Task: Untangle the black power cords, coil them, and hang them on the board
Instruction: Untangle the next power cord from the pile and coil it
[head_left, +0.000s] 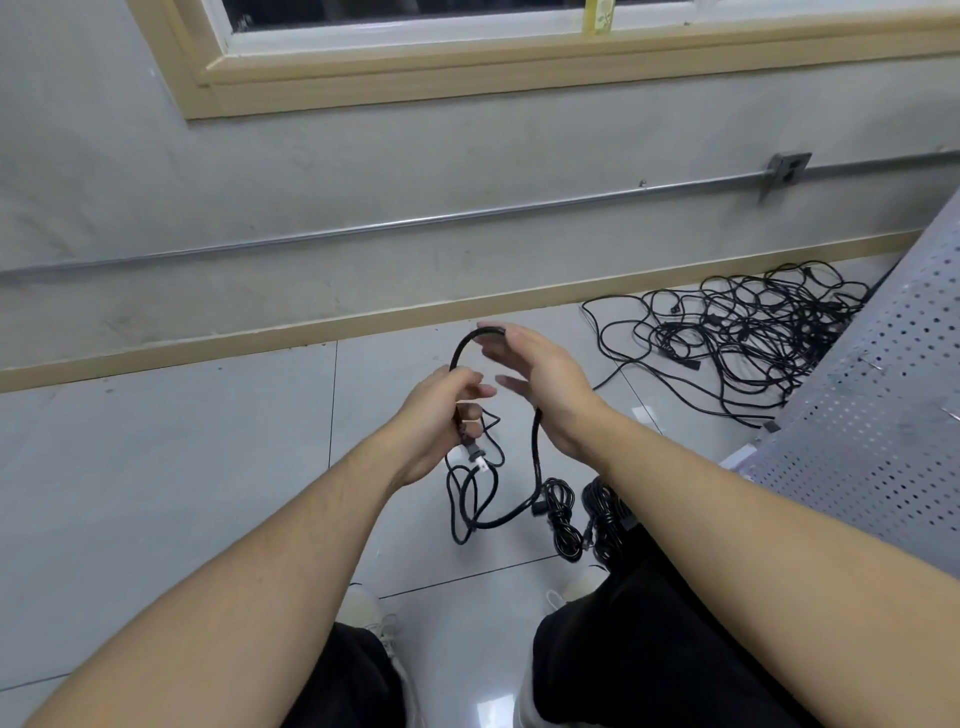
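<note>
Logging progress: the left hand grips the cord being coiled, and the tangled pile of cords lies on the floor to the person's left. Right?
Not quite. In the head view the left hand grips the cord, but the tangled pile lies to the person's right.

black cord (535, 457) looped, tangled cords (753, 338) floored

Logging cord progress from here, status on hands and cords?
Left hand grips cord near its plug. Right hand open, cord looped over fingers. Coiled bundles on floor. Tangled pile still by perforated board.
</note>
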